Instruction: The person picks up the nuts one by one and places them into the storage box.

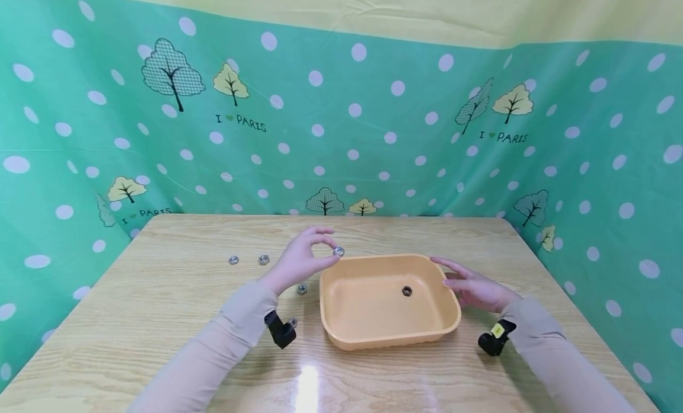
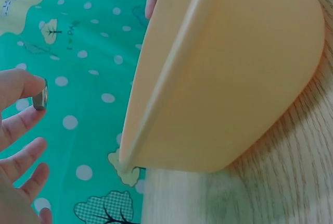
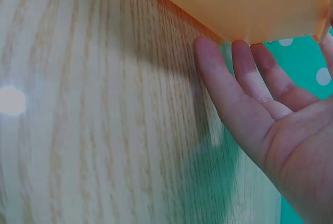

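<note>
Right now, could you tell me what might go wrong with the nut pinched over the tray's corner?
The left hand pinches the nut only by its fingertips above the tray's rim, so it could slip and land on the table. Dropped in, it may bounce out; the right hand merely rests beside the tray.

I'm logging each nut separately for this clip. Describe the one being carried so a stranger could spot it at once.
Start at the orange tub in the middle of the wooden table. Just above its far left corner, the left hand pinches a small silver hex nut between thumb and fingertip. It is the only nut in the air: the dark nut lies inside the tub, the other nuts on the table.
</note>
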### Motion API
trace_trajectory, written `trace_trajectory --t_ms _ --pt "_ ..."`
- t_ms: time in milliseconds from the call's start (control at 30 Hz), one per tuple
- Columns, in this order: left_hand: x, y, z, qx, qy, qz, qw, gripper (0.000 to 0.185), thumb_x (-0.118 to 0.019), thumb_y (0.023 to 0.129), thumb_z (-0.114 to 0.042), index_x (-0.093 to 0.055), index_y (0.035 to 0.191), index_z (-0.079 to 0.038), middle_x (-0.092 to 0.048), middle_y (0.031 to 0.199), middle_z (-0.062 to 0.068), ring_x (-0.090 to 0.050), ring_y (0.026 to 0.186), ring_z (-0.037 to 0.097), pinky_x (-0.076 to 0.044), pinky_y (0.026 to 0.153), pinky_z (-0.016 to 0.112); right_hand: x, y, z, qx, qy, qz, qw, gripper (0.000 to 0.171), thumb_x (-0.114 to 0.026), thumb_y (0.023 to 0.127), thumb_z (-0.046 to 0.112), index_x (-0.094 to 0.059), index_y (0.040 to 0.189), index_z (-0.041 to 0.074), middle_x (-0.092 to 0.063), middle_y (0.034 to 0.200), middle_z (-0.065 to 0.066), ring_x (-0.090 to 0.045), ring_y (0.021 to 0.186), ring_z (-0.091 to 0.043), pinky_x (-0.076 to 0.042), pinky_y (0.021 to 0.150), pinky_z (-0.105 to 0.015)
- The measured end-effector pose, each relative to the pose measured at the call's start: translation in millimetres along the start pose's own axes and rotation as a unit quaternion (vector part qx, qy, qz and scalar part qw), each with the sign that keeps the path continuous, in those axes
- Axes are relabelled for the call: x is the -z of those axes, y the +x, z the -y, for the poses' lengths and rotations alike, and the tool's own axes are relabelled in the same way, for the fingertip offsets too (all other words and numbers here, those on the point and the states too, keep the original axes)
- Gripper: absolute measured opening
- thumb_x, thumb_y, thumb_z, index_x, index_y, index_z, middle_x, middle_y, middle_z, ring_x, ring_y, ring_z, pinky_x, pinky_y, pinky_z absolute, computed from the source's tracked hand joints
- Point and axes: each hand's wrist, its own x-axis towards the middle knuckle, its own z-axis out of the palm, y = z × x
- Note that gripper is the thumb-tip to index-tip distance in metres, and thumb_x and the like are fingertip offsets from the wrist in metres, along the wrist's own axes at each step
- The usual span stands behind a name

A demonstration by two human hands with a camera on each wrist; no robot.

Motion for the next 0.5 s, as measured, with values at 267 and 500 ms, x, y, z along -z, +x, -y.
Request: trace_trajectory --t_ms 267,500 --pt "-6.2 6.7 -4.1 -0.004 0.004 0.014 0.9999 0.014 -0.076 0.078 -0.019 -0.071 0.09 -0.012 -0.053 0.135 0.011 -0.043 0.129 0.033 -0.031 0.108 0.055 1 -1 0 -0.002 0.003 0.001 1.0 0.066 -0.045 0.1 0.022 -0.006 0.152 0.018 -0.007 0.152 -0.034 -0.051 0.121 -0.023 -0.049 0.094 -0.046" --pt "-9.8 12.1 -8.1 -0.008 0.007 0.022 0.9997 0.014 -0.075 0.079 -0.021 -0.07 0.09 -0.013 -0.054 0.134 0.011 -0.044 0.129 0.034 -0.032 0.108 0.055 -2 -1 3 -0.008 -0.002 -0.006 1.0 0.067 -0.045 0.1 0.022 -0.003 0.152 0.015 -0.008 0.152 -0.034 -0.051 0.122 -0.026 -0.049 0.094 -0.047"
